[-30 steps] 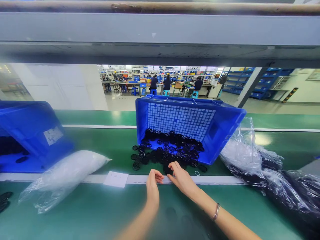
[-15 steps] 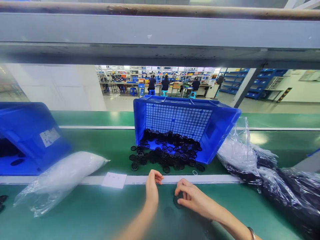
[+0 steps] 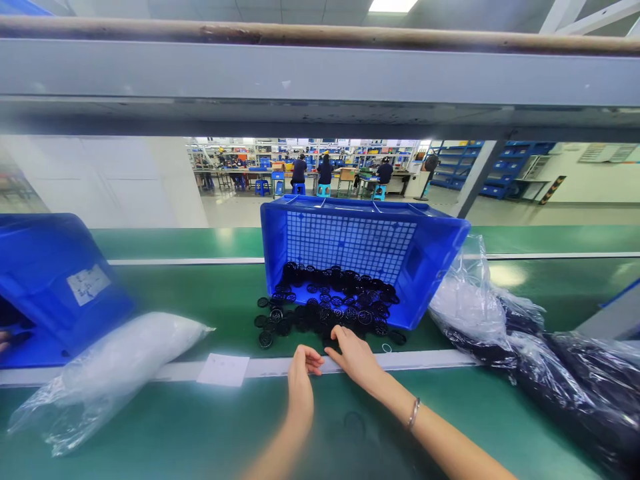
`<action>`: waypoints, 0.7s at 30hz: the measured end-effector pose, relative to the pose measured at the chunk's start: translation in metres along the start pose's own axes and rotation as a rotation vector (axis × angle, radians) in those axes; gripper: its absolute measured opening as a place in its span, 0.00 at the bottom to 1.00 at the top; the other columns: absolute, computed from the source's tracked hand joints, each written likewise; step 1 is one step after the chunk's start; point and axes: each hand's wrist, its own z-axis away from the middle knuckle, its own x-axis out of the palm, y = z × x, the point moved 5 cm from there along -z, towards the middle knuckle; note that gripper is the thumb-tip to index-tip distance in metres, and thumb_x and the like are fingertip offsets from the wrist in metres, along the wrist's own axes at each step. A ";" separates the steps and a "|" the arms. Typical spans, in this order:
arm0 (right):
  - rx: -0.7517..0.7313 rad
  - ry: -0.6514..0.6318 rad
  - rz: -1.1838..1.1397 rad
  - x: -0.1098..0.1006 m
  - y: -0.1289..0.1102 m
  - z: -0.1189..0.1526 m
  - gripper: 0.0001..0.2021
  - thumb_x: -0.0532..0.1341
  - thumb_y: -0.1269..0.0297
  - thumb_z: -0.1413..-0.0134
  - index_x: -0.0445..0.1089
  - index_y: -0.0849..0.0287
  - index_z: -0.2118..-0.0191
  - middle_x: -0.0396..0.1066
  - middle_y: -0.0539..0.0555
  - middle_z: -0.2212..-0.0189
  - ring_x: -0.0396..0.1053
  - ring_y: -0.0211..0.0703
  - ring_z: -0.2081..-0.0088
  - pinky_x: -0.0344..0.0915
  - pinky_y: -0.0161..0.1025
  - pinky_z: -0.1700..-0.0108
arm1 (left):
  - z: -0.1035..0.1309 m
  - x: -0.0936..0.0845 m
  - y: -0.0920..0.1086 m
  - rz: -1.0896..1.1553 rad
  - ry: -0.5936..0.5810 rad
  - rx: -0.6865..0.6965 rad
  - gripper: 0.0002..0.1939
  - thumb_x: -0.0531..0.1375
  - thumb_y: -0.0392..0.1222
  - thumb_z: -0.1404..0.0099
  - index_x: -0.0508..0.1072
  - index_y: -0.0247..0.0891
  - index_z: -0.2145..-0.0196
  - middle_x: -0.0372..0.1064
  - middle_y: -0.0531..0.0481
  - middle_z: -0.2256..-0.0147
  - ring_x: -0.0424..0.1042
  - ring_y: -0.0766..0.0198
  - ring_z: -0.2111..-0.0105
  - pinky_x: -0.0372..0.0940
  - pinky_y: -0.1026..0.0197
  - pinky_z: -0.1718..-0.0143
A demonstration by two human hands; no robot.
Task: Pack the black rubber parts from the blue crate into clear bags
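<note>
A heap of black round plastic discs (image 3: 320, 313) spills from the tilted blue crate (image 3: 445, 267) onto the green surface. My right hand (image 3: 353, 357) is at the heap's front edge, thumb and index finger apart near the discs; no held disc shows. Left of it, my left hand (image 3: 301, 377) hovers by the white strip (image 3: 400, 361), its fingers loosely curved and nothing visible in them. A faint dark round shape (image 3: 355, 423) shows on the green surface below my right wrist. Close to the heap lies a thin white ring (image 3: 387, 348).
At left, a second blue crate (image 3: 45, 287) has another person's hand (image 3: 4, 342) at its opening. A clear bag of white material (image 3: 135, 347) and a paper slip (image 3: 223, 370) lie nearby. Bags of black parts (image 3: 560, 380) lie right. A grey beam (image 3: 320, 73) crosses overhead.
My right hand has moved away from a black disc on the near green surface, forward and left to the heap. My left hand keeps its pose. A person's hand has appeared at the left edge.
</note>
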 end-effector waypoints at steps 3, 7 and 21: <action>-0.007 0.012 -0.007 0.000 -0.002 0.003 0.14 0.60 0.71 0.47 0.59 0.55 0.55 0.65 0.53 0.58 0.69 0.44 0.63 0.65 0.40 0.61 | 0.000 0.000 0.000 -0.002 0.000 -0.007 0.28 0.48 0.64 0.32 0.70 0.37 0.71 0.71 0.46 0.70 0.69 0.60 0.69 0.64 0.59 0.66; -0.020 -0.016 -0.059 -0.019 0.002 0.022 0.16 0.59 0.72 0.47 0.60 0.54 0.52 0.62 0.52 0.56 0.68 0.39 0.67 0.65 0.37 0.63 | 0.001 0.002 0.001 -0.040 -0.012 -0.007 0.28 0.47 0.64 0.32 0.70 0.37 0.71 0.71 0.46 0.70 0.69 0.59 0.68 0.64 0.59 0.66; -0.057 -0.352 -0.270 -0.070 0.011 0.086 0.07 0.57 0.61 0.36 0.70 0.54 0.56 0.70 0.51 0.63 0.69 0.41 0.63 0.66 0.37 0.59 | 0.037 0.040 0.024 -0.472 -0.620 0.049 0.27 0.39 0.52 0.25 0.75 0.41 0.58 0.74 0.46 0.57 0.69 0.56 0.53 0.59 0.55 0.47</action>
